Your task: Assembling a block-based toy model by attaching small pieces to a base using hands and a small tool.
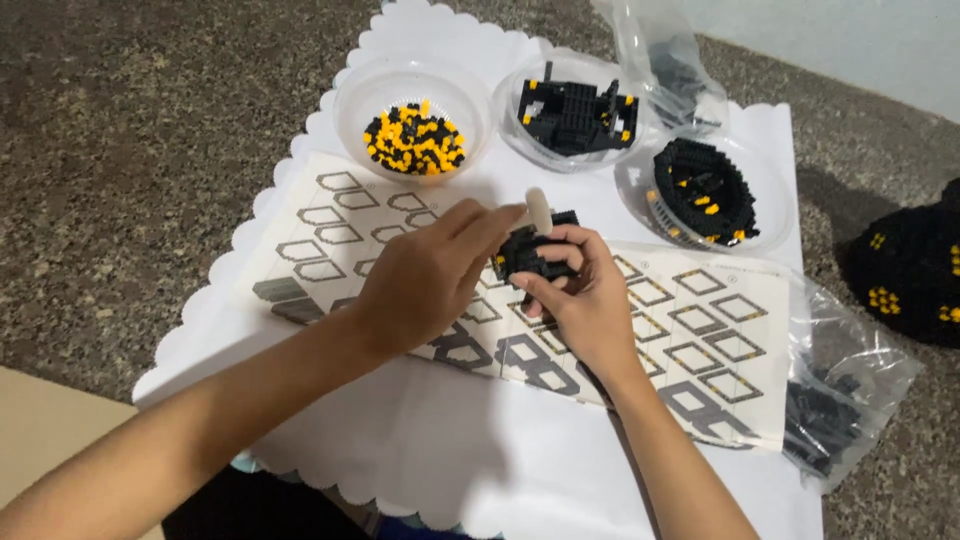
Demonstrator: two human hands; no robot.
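Observation:
A small black block assembly (527, 250) with a few yellow studs sits between both hands, above the folded instruction sheet (700, 330). My right hand (580, 295) grips it from below and the right side. My left hand (425, 280) holds a pale, cream-coloured tool (538, 210) against the top of the assembly. Parts of the assembly are hidden by the fingers.
A clear bowl of loose black and yellow pieces (413, 140) stands at the back. Two more bowls hold black builds (577, 115) (703, 190). Plastic bags of black pieces (830, 410) (670, 60) lie right and behind. Another black build (915, 265) sits off the white scalloped mat (450, 440).

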